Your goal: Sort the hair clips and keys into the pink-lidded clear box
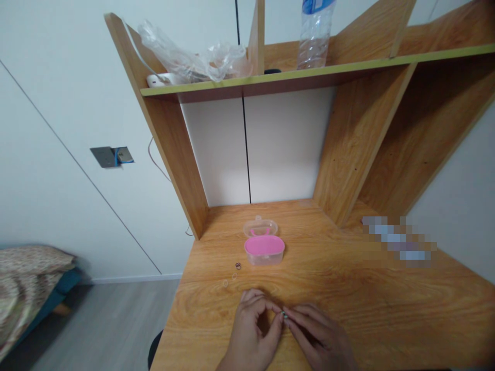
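Note:
My left hand [257,324] and my right hand [319,330] meet fingertip to fingertip just above the desk. Both pinch a small green band-like piece [284,314], mostly covered by the fingers. Beyond them stands a small clear plastic case [265,259] with a pink inner tray [265,245]; its clear lid [260,226] is tipped back behind it. A dark little ring [238,266] lies left of the case. Two pale, see-through rings, one nearer [225,283] and one farther [234,276], rest between it and my left hand.
The wooden desk [216,319] carries a shelf unit [181,149] at its back. On the upper shelf are a plastic bottle [315,36] and crumpled clear bags [201,59]. A blurred-out item [398,239] lies at right. A bed [34,273] is at far left.

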A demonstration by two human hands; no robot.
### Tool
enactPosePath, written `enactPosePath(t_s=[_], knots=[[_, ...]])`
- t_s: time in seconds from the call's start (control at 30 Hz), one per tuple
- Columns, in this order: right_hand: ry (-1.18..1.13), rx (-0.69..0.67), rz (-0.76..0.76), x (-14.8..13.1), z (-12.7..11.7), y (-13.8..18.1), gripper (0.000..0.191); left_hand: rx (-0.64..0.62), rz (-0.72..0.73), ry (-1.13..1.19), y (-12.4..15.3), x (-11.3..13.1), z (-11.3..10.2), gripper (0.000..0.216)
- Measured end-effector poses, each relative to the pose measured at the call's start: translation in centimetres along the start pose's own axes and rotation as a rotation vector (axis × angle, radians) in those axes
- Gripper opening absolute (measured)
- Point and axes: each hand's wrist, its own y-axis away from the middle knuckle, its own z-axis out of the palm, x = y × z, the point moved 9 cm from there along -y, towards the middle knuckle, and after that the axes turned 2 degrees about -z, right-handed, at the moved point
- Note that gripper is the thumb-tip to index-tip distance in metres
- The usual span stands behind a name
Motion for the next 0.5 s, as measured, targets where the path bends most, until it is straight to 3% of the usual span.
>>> enactPosePath(t_s=[0.2,0.37,0.5], knots=[[0.119,-0.025,-0.068,-1.2,0.1,0.0,0.02,0.007,-0.024,0.02,0.2,-0.3,-0.2,0.011],[0.13,-0.057,0.072,0.2,-0.8,-2.0,0.007,0.028,-0.008,0.042,0.2,0.0,-0.7,0.018],[0.152,-0.061,0.184,3.0,-1.8,-6.1,0.011,0.039,-0.032,-0.012,0.0,-0.3,-0.7,0.022]])
